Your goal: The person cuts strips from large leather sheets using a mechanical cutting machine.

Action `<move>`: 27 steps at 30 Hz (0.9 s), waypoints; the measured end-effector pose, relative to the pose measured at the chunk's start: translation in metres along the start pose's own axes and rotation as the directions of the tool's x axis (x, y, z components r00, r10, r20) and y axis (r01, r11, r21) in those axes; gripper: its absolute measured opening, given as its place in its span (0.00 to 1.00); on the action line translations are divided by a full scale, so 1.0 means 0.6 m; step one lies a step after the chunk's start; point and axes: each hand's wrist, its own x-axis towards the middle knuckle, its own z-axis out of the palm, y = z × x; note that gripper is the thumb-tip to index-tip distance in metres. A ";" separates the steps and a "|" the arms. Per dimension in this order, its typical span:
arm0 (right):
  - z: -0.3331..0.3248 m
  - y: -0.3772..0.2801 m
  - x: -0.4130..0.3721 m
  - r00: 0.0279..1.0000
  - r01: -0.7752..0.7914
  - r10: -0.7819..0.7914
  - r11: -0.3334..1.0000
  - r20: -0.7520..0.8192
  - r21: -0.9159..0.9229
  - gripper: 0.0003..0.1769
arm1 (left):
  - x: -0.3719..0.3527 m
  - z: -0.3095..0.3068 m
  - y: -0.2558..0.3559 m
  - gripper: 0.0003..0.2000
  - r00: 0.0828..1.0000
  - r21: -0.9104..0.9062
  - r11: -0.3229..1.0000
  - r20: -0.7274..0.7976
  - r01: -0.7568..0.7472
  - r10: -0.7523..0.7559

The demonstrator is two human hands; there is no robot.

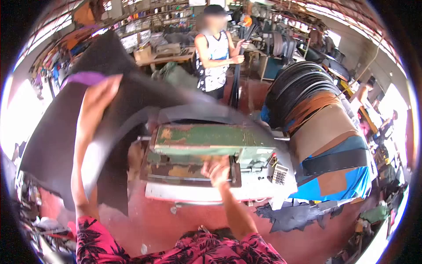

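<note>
My left hand (102, 91) is raised at the left, its fingers closed on a large dark sheet of leather (52, 136). The sheet is blurred by motion; it spreads up behind the hand and hangs down toward the floor. A strip of it sweeps across behind the green machine (202, 137), whose paint is worn and chipped. My right hand (216, 170) is at the front opening of this machine, over its worn bed (176, 170). The fingers there look curled, and what they hold, if anything, cannot be made out.
A calculator (280, 174) lies on the white table (193, 192) right of the machine. Piled leather (323, 127) in black, brown and tan stands at the right. Dark scraps (292, 215) lie on the red floor. Behind the machine a person (215, 57) handles dark strips.
</note>
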 end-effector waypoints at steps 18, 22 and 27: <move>-0.011 -0.187 -0.348 0.990 -0.133 0.141 0.901 -0.012 -0.412 0.35 | -0.927 0.268 -0.132 0.21 0.476 -0.471 0.228 0.517 0.852 -0.711; 0.025 -0.199 -0.209 0.858 -0.399 0.166 0.811 -0.486 -0.427 0.35 | -0.668 0.374 -0.178 0.28 0.481 -0.459 0.415 0.029 0.785 -0.876; -0.026 -0.167 -0.378 0.932 -0.357 0.199 0.660 -0.304 -0.661 0.37 | -0.715 0.240 -0.054 0.33 0.512 -0.360 0.379 0.431 0.852 -0.743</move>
